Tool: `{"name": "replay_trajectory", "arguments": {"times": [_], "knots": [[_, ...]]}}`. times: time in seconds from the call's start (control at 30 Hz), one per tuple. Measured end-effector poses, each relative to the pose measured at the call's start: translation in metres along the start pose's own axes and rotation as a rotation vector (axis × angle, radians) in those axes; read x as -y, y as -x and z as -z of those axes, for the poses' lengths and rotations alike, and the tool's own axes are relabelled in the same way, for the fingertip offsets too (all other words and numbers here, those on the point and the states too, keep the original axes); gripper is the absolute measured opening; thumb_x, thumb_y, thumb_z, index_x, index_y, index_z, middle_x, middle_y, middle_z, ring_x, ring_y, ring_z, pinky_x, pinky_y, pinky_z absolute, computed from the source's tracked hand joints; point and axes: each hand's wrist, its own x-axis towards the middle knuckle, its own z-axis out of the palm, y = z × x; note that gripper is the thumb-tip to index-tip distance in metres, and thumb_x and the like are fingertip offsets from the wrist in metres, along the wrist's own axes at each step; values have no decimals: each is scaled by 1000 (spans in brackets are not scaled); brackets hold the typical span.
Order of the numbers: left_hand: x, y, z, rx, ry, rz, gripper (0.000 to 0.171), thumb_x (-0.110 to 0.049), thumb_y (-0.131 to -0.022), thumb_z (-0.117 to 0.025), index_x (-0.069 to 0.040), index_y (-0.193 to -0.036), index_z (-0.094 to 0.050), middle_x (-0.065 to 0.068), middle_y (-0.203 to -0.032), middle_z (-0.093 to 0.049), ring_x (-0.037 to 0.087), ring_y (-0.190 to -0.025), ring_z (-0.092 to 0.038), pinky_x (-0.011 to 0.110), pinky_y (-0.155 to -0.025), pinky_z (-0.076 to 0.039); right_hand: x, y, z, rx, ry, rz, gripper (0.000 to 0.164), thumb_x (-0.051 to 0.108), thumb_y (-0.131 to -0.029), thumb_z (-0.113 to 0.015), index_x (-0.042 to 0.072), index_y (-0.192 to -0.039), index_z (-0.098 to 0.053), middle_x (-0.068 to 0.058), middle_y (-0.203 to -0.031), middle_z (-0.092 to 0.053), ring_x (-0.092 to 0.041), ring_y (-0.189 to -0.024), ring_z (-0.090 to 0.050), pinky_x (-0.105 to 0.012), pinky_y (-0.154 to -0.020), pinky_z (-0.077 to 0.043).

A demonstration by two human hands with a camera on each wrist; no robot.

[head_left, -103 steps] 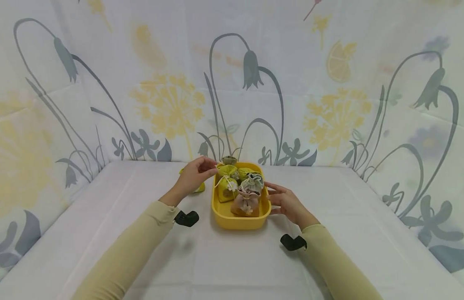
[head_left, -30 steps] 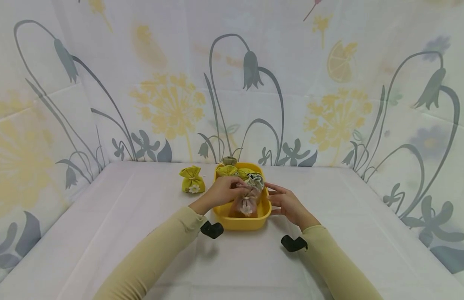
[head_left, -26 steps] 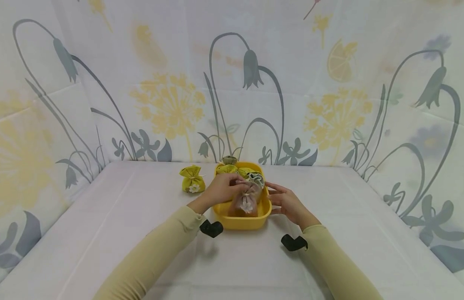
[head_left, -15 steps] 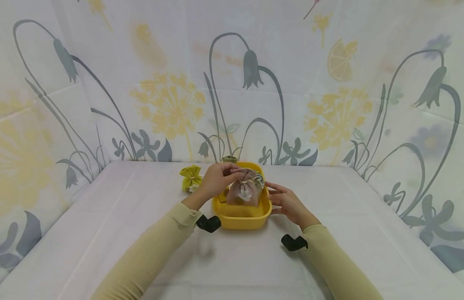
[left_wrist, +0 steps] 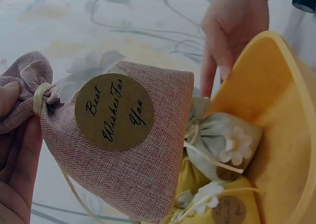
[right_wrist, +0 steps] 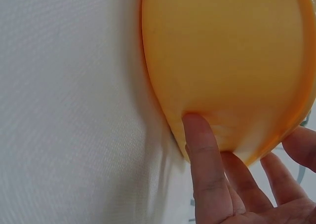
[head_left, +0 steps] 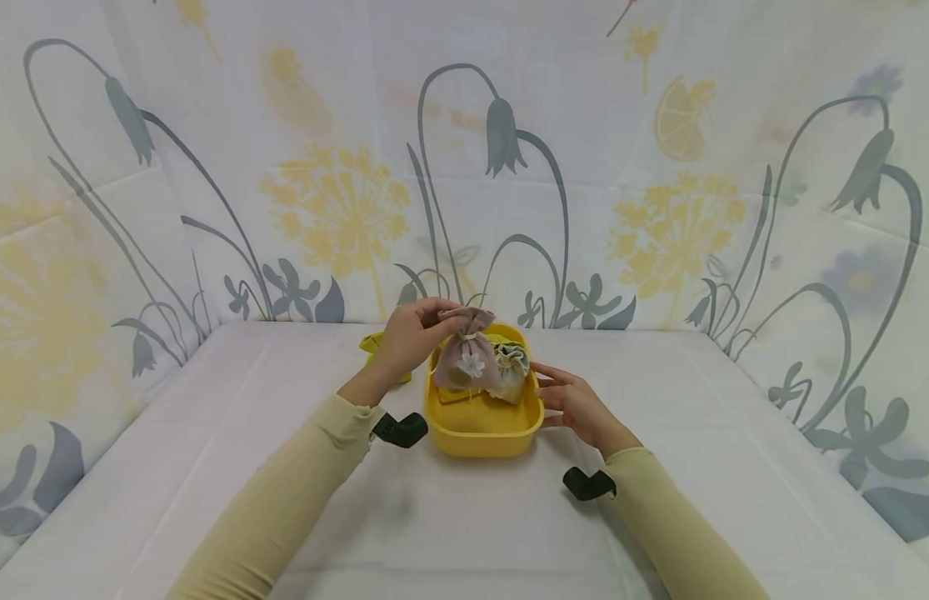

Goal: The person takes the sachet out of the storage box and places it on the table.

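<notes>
My left hand (head_left: 407,342) pinches the gathered neck of a pink drawstring pouch (head_left: 451,364), lifted over the left rear of a yellow bin (head_left: 482,447). In the left wrist view the pink pouch (left_wrist: 165,95) shows a white fabric flower and a round "Best Wishes For You" sticker. My right hand (head_left: 581,411) rests its extended fingertips on the bin's right outer wall. A pale green pouch (left_wrist: 217,142) and a yellow pouch (left_wrist: 249,185) lie inside the bin. More pouches behind are partly hidden by the pink one.
A yellow-green pouch (head_left: 371,342) stands on the white-covered table (head_left: 494,525) left of the bin, mostly hidden behind my left hand. A flower-print cloth (head_left: 464,167) hangs along the table's back edge.
My left hand has grasped the pink pouch at the bin's front and carried it up, back and left. The bin's front floor is now exposed. My right hand has stayed at the wall.
</notes>
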Motion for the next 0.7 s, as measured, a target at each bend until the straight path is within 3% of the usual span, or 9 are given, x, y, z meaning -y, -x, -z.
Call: {"name": "replay_trajectory", "arguments": {"times": [0.1, 0.3, 0.53, 0.7], "knots": [[0, -1, 6, 3, -5, 16, 19, -15, -89, -64, -1, -103, -67, 8, -92, -66, 26, -79, -61, 27, -68, -51, 0, 0, 0, -2, -2, -2, 55, 5, -91, -46, 11, -145, -35, -23, -142, -33, -32, -107, -56, -43, -81, -50], [-3, -2, 17, -13, -30, 16, 21, -16, -90, -64, -1, -104, -67, 9, -93, -66, 19, -77, -61, 27, -69, -50, -1, -1, 1, -8, -1, -6, 55, 6, -92, -47, 11, -145, -35, -23, -142, -33, -32, -108, -55, -43, -81, -50], [-2, -1, 32, -28, 28, 11, 22, -15, -90, -63, 1, -106, -64, 12, -96, -64, 23, -81, -59, 30, -74, -50, -1, -1, 1, 2, 3, 2, 55, 6, -92, -46, 11, -145, -34, -23, -143, -32, -32, -108, -55, -44, -82, -50], [-2, 2, 46, -40, 38, 28, 24, -17, -91, -62, 0, -107, -63, 8, -99, -63, 19, -86, -60, 30, -78, -50, -1, 0, 0, 6, -3, 3, 55, 6, -92, -46, 11, -145, -34, -23, -143, -32, -32, -107, -56, -44, -82, -50]]}}
